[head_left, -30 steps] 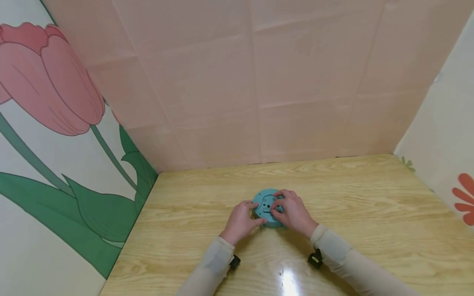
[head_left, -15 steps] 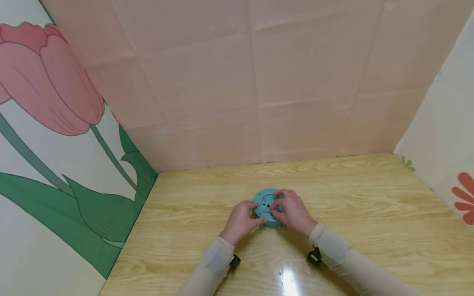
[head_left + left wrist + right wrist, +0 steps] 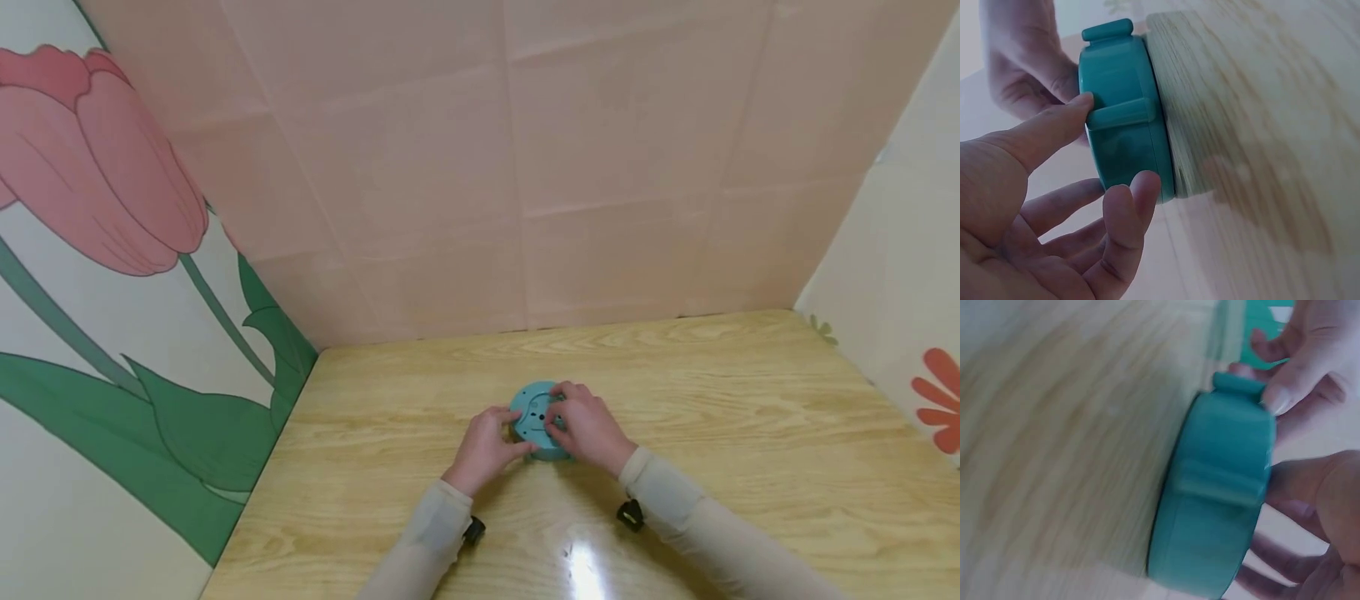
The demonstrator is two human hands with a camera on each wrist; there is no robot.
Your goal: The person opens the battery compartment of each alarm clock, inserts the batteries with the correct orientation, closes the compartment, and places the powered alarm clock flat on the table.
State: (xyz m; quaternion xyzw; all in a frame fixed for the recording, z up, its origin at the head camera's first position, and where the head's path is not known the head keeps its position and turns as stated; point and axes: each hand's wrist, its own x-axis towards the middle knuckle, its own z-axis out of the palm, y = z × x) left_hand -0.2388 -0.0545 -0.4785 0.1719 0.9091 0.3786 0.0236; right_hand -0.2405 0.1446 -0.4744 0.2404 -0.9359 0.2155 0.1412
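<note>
A round teal clock [image 3: 536, 434] lies back side up on the table, small holes and a curved recess showing in its back. Short rounded feet stick out of its side in both wrist views, where the teal casing [image 3: 1124, 78] sits flat on the wood. My left hand [image 3: 480, 454] holds the near left rim, thumb against one foot and fingers curled round the edge. Over the back, my right hand [image 3: 592, 429] has thumb and forefinger tips together on the clock, another finger reaching the far rim. What lies between those tips is hidden.
The wood-grain table [image 3: 405, 375] runs back to a pink sheet-covered wall [image 3: 420, 183]. A tulip-painted wall [image 3: 97, 183] bounds the left side, and a pale wall with a red flower [image 3: 941, 400] the right. Dark wrist cameras [image 3: 631, 515] hang under both sleeves.
My right wrist has shifted slightly left, and the thumb and forefinger have bent a little more over the clock's back. My left hand and the clock stay almost still.
</note>
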